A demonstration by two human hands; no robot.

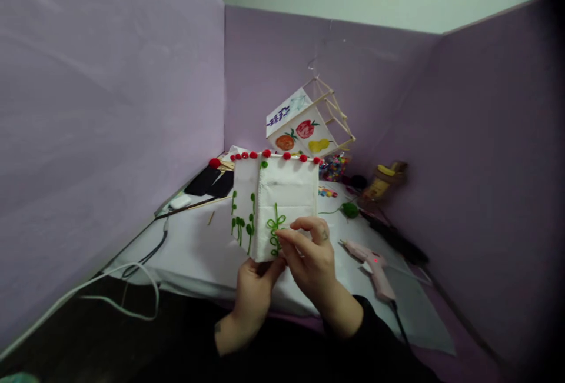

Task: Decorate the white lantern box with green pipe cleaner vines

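A white box-shaped craft piece [289, 186] stands upright in front of me, with red pompoms along its top edge and green leaf shapes on its left face. My left hand [255, 292] grips it by the bottom edge. On the face toward me is a looped green string plant [275, 227]. The fingertips of my right hand [311, 250] are pinched at this plant's right side; what lies between them, if anything, is too small to tell.
A pink glue gun [373, 265] lies at the right, near a green yarn ball [350, 210]. Behind hangs a stick-framed box with painted fruit [304, 127]. Black phones [207, 178] and a white cable [152, 289] are at the left. Purple panels [273, 65] enclose the table.
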